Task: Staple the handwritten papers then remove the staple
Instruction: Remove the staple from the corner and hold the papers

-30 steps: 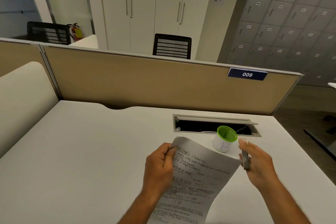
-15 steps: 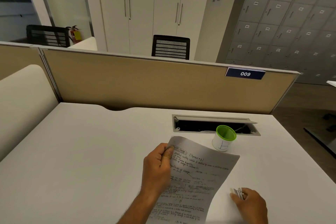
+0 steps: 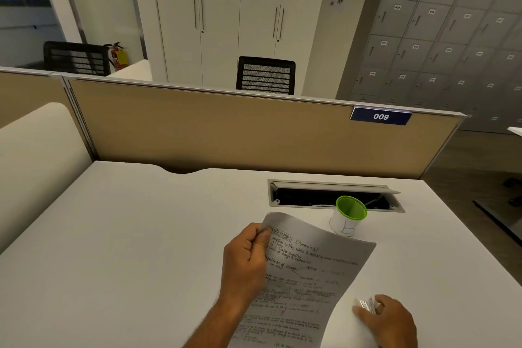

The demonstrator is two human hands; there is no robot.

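- Left hand (image 3: 245, 260): closed in a pinch on the upper left corner of the white handwritten papers (image 3: 305, 271), thumb on the written face, the other fingers curled behind the sheets.
- Handwritten papers: held lifted off the white desk top (image 3: 127, 234), tilted, the top edge pointing toward 12 o'clock and the lower edge running out of view at 6 o'clock. Dark ink lines cover the facing page; the number of sheets cannot be told.
- Right hand (image 3: 387, 319): at 4 o'clock from the papers, low on the desk top, fingers curled around a small silvery, blurred object (image 3: 365, 304) whose end juts out toward the papers. What the object is cannot be told; it lies just beside the right edge of the papers, and contact with them cannot be told.
- White cup with a green rim (image 3: 348, 216): upright on the desk top at 1 o'clock from the papers, just beyond their top right corner, a blue mark drawn on its side.
- Grey rectangular cable tray (image 3: 333, 195): set into the desk top behind the cup, its flap raised, dark inside.
- Tan partition panel (image 3: 226, 133): standing along the desk's far edge at 12 o'clock, bearing a blue tag reading "009" (image 3: 380, 116) near its right end.
- Background: white cupboards (image 3: 234, 17), grey lockers (image 3: 452, 37) at 2 o'clock, a black mesh chair back (image 3: 265, 75).
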